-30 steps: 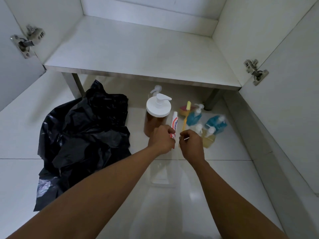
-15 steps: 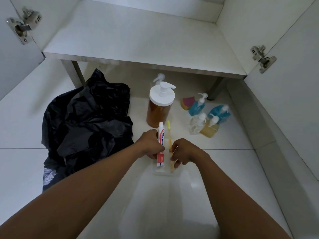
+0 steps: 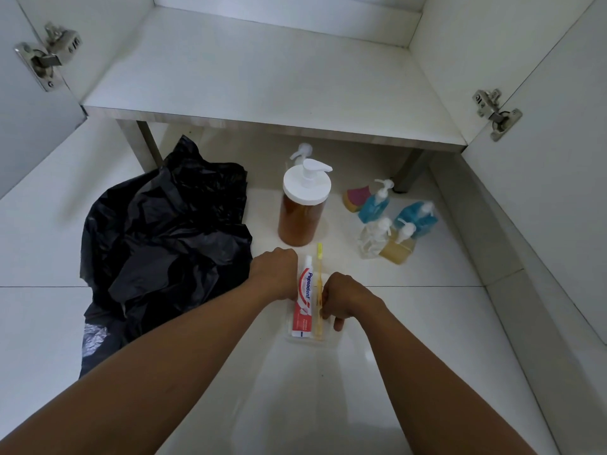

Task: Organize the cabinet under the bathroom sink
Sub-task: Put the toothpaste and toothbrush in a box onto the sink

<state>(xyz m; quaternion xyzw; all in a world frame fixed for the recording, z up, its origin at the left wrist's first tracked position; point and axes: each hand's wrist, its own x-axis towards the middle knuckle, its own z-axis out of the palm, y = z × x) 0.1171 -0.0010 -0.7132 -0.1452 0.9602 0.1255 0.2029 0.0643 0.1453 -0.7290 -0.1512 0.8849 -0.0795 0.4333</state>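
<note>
L hand (image 3: 276, 274) holds toothpaste (image 3: 303, 303), R hand (image 3: 345, 302) pinches yellow toothbrush (image 3: 318, 274), both in clear tray (image 3: 330, 343) on floor (image 3: 427, 323)

the left hand (image 3: 274, 274) hides its own fingers. the right hand (image 3: 348, 300) covers part of the toothbrush (image 3: 318, 280).

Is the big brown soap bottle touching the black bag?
Apart. The head view shows a strip of white floor between the brown soap bottle and the black bag.
</note>
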